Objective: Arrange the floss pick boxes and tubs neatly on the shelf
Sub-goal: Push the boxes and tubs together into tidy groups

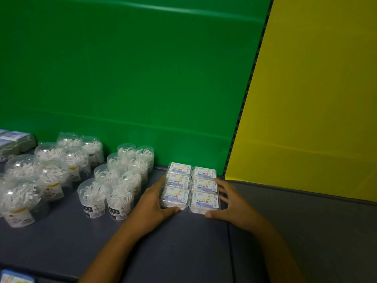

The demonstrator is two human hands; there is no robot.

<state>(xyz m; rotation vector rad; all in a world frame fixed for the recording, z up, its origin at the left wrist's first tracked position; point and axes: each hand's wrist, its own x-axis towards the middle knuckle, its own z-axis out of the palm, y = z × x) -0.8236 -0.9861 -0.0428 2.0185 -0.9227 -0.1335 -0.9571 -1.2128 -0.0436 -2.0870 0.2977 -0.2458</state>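
Six small clear floss pick boxes (192, 185) sit as a two-by-three block in the back right corner of the grey shelf (183, 252), close to where the green wall (132, 78) meets the yellow wall (316, 99). The left hand (152, 203) cups the block's left flank, fingers along the side and thumb hooked round the near front corner. The right hand (228, 203) mirrors it on the right flank, thumb lying at the front edge. So both hands grasp the block between them — neither is released.

These boxes look light, stiff and smooth-walled, so they should slide readily and could skid apart or ride up if pushed unevenly. A grip low on the outer sides, squeezing inward, would likely keep the rows square.

Each lid carries a pale blue label with a cartoon figure and the number "50"; the other characters are too small to read.

To the left stand clear tubs with dark labels (118, 180), one showing "FLOSS", and beyond them domed tubs with yellow-banded labels (40, 174). Wrapped packs (14, 144) lie at the far left.
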